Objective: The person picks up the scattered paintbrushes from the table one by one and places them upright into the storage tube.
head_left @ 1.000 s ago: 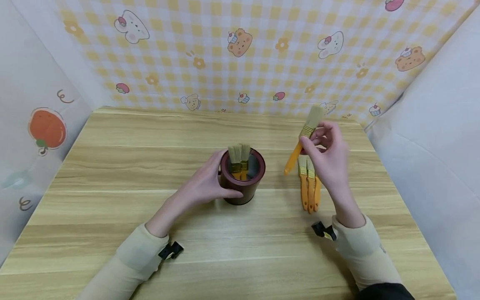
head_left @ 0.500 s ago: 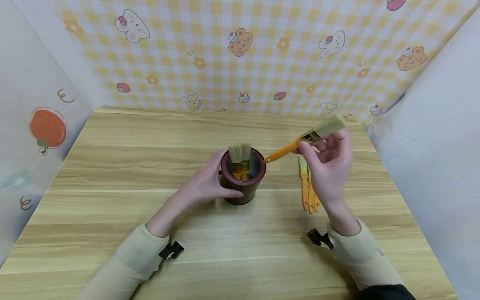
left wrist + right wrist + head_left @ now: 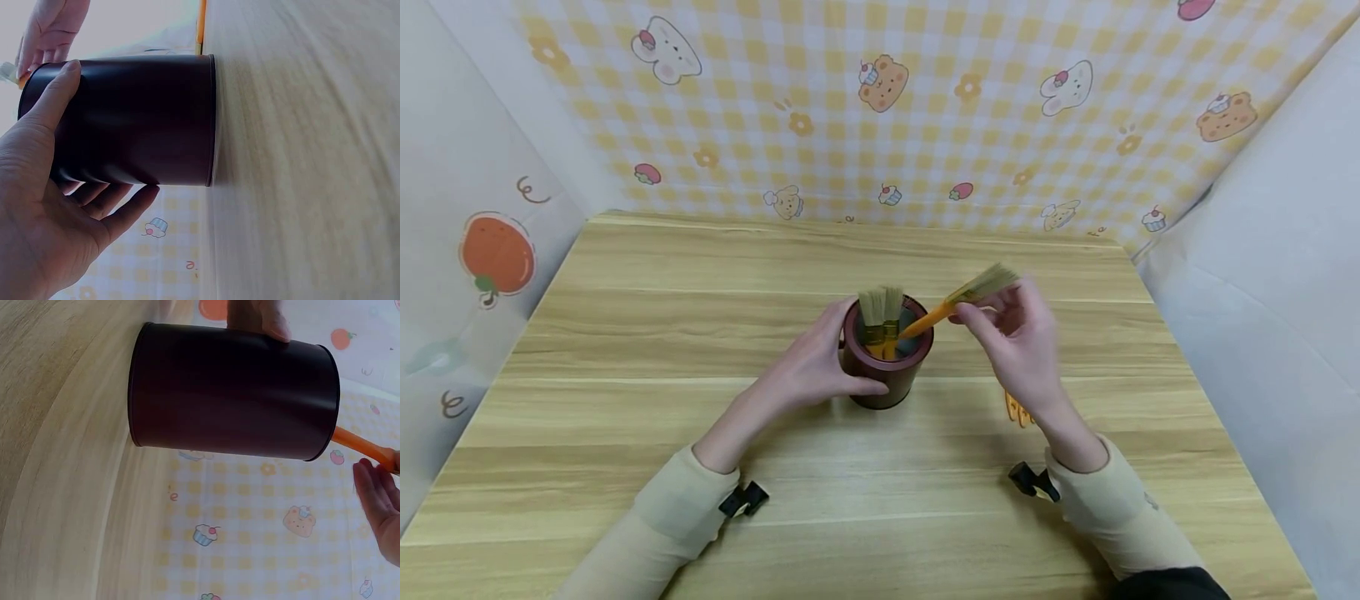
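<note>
A dark maroon cup stands at the middle of the wooden table. Two paintbrushes stand in it, bristles up. My left hand grips the cup's left side, thumb and fingers round its wall. My right hand pinches a third orange-handled paintbrush near its ferrule. The brush is tilted, and its handle tip dips into the cup's mouth. Its bristles point up and to the right.
More orange brush handles lie on the table behind my right wrist, mostly hidden by it. Yellow checked walls close in the table at the back, white panels at the sides. Black clips sit on both cuffs.
My right hand carried the brush left from above the loose brushes to the cup, tipping it so that its handle end now enters the cup. The left hand stayed on the cup.
</note>
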The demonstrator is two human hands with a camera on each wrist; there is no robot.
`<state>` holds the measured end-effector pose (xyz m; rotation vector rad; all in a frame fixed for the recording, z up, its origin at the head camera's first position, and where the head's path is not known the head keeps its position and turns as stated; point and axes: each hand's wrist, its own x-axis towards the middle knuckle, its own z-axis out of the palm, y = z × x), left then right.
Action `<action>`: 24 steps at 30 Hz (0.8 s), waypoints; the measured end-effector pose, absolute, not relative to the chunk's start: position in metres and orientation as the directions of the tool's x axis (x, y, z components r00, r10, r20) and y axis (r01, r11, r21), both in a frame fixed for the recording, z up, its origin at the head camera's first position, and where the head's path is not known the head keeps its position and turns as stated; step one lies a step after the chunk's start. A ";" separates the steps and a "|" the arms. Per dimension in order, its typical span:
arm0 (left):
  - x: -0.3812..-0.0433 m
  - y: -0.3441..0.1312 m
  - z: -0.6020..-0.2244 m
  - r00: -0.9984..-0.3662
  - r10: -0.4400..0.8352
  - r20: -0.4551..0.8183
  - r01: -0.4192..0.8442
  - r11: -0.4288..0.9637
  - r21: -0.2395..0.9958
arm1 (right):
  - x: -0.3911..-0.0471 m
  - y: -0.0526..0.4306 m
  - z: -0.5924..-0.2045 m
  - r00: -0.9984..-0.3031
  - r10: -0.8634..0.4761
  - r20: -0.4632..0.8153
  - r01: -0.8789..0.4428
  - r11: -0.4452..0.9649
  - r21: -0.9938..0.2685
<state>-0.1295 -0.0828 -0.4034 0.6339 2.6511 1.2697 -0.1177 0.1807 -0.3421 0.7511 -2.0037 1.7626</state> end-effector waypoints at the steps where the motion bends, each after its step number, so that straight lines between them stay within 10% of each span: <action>1: -0.130 -0.083 -0.404 -0.902 0.426 0.062 0.316 0.557 0.768 | -0.118 0.181 -0.343 -0.795 -0.158 0.585 -0.604 0.114 -0.789; 16: -0.128 -0.082 -0.403 -0.905 0.421 0.066 0.313 0.552 0.773 | -0.133 0.198 -0.340 -0.829 -0.114 0.548 -0.556 0.283 -0.782; 24: -0.130 -0.082 -0.404 -0.900 0.428 0.075 0.322 0.540 0.777 | -0.148 0.227 -0.337 -0.944 -0.118 0.308 -0.320 0.553 -0.769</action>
